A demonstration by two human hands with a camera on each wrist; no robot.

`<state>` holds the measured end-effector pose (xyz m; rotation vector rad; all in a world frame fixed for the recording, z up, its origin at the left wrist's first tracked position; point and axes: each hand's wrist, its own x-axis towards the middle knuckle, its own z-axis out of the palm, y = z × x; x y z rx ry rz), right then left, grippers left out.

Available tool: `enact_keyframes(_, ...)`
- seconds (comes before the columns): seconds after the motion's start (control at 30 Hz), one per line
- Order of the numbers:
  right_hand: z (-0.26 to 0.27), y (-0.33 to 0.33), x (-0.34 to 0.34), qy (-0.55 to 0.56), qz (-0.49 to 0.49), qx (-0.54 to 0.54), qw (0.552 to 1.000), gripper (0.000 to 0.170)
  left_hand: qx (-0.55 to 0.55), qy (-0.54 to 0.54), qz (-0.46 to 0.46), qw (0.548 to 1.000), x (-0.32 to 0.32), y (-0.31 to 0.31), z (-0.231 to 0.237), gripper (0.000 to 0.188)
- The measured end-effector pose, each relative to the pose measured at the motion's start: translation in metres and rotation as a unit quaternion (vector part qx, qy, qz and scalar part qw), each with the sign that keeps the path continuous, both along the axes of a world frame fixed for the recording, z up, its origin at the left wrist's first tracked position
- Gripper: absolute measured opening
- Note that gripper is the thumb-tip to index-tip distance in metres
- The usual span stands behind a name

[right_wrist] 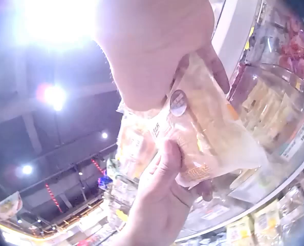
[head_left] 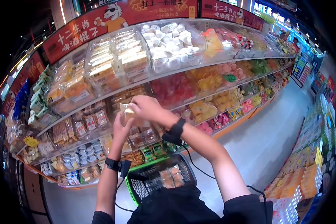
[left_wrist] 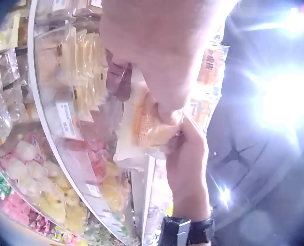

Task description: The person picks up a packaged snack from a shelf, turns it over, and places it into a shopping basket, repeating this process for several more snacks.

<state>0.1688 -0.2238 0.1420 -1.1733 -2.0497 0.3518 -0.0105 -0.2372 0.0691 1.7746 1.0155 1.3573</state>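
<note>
Both hands hold a clear plastic food packet [right_wrist: 218, 133] with pale yellow contents and a dark round sticker, raised in front of the shelves. My left hand [head_left: 121, 130] grips its lower part, thumb on the near face in the right wrist view. From above, my right hand [head_left: 147, 107] pinches the packet's upper end. In the left wrist view, the packet [left_wrist: 139, 130] shows between the two hands, partly covered by fingers. Below the arms stands a black shopping basket [head_left: 138, 186] with a green rim, holding a pack of brown square pieces [head_left: 171, 176].
Tiered shelves [head_left: 168, 72] of packaged snacks and candies curve across the front, with clear bins along their edges. Another display [head_left: 298, 168] of packets lines the right side, past the grey aisle floor [head_left: 250, 130]. Cables run from both wrist straps.
</note>
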Motion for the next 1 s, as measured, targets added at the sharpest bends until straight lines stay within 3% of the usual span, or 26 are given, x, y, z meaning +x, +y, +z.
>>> enact_keyframes(0.1,-0.008,-0.035,0.009,0.175,-0.055,-0.047,0.982,0.038,-0.070,-0.098,0.030,0.992,0.005,-0.025,-0.011,0.031)
enact_keyframes(0.17,-0.035,-0.044,0.005,0.276,0.020,-0.150,0.949,0.040,-0.162,-0.138,0.048,0.976,0.008,-0.046,-0.003,0.028)
enact_keyframes(0.2,-0.049,-0.048,0.002,0.310,0.076,-0.183,0.930,0.040,-0.104,-0.105,0.060,0.987,0.014,-0.050,-0.006,0.025)
enact_keyframes(0.23,-0.056,-0.055,-0.002,0.343,0.131,-0.215,0.905,0.041,-0.135,-0.115,0.053,0.983,0.013,-0.051,-0.008,0.026)
enact_keyframes(0.33,-0.060,-0.067,-0.001,0.336,0.091,-0.254,0.903,0.041,-0.225,-0.182,0.061,0.955,0.010,-0.052,-0.011,0.037)
enact_keyframes(0.4,-0.047,-0.080,0.001,0.320,0.083,-0.318,0.888,0.041,-0.201,-0.189,0.069,0.959,0.012,-0.057,-0.008,0.040)
enact_keyframes(0.47,-0.040,-0.086,0.004,0.315,0.078,-0.334,0.885,0.041,-0.064,-0.134,0.100,0.984,0.003,-0.041,-0.039,0.035)
enact_keyframes(0.5,-0.044,-0.084,0.005,0.321,0.077,-0.314,0.890,0.042,-0.117,-0.128,0.105,0.979,0.002,-0.051,-0.024,0.035)
enact_keyframes(0.53,-0.045,-0.084,0.007,0.371,0.087,-0.328,0.865,0.043,-0.127,-0.249,0.072,0.958,0.012,-0.053,-0.014,0.031)
enact_keyframes(0.63,-0.036,-0.081,0.016,0.454,0.166,-0.325,0.813,0.049,-0.359,-0.364,-0.082,0.856,0.008,-0.085,0.030,0.028)
enact_keyframes(0.67,-0.030,-0.084,0.013,0.430,0.155,-0.256,0.852,0.045,-0.397,-0.431,-0.260,0.767,0.000,-0.082,0.015,0.029)
enact_keyframes(0.77,-0.017,-0.089,0.002,0.332,0.204,-0.197,0.900,0.042,-0.418,-0.497,-0.467,0.600,0.009,-0.087,-0.011,0.033)
enact_keyframes(0.8,-0.020,-0.086,-0.001,0.364,0.245,-0.248,0.864,0.040,-0.427,-0.500,-0.460,0.596,0.015,-0.090,-0.022,0.034)
enact_keyframes(0.87,-0.006,-0.093,-0.001,0.297,0.169,-0.289,0.894,0.039,-0.394,-0.487,-0.508,0.592,0.023,-0.086,-0.039,0.032)
enact_keyframes(0.93,-0.003,-0.091,-0.003,0.282,0.126,-0.272,0.911,0.038,-0.439,-0.325,-0.309,0.779,0.029,-0.097,0.001,0.031)
enact_keyframes(0.97,-0.002,-0.088,0.000,0.271,0.115,-0.247,0.923,0.038,-0.445,-0.230,-0.196,0.843,0.032,-0.101,0.015,0.031)
enact_keyframes(1.0,-0.001,-0.084,0.004,0.259,0.104,-0.222,0.934,0.038,-0.343,-0.145,-0.146,0.916,0.035,-0.097,0.011,0.034)
